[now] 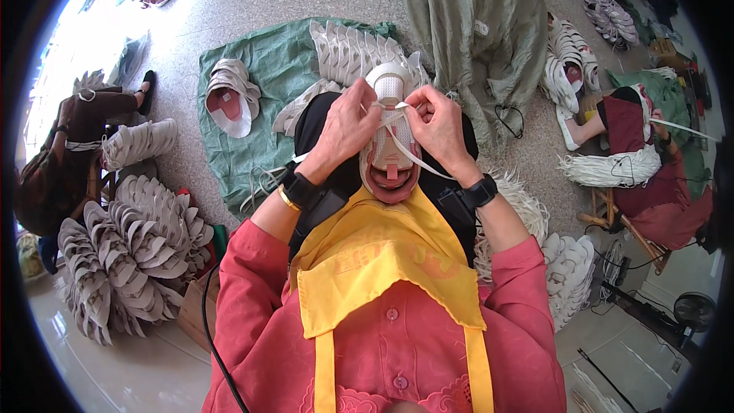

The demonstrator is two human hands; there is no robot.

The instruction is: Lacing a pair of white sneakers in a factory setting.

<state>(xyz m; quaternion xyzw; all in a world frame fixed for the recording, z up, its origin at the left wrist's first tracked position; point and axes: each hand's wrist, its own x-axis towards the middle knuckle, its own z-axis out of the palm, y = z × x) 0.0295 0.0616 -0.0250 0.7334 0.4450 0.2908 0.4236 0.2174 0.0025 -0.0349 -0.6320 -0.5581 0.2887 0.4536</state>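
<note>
Between my knees lies a white and pink shoe upper (390,90), its toe pointing away from me and its pink-lined opening close to the yellow apron (382,248). A flat white shoelace (417,157) runs through its front part, with loose ends trailing to both sides. My left hand (348,126) pinches the lace at the left of the eyelet rows. Opposite it, my right hand (440,126) has thumb and forefinger closed on the lace at the right. Both hands are just above the upper, close together. The fingers partly hide the lace holes.
Ahead, a green sheet (283,50) bears a row of nested uppers (355,50) and a separate stack (232,99). Piled uppers (130,252) stand at left; bundled white laces (612,168) lie at right. Other people sit on both sides. A large grey-green sack (474,23) stands ahead.
</note>
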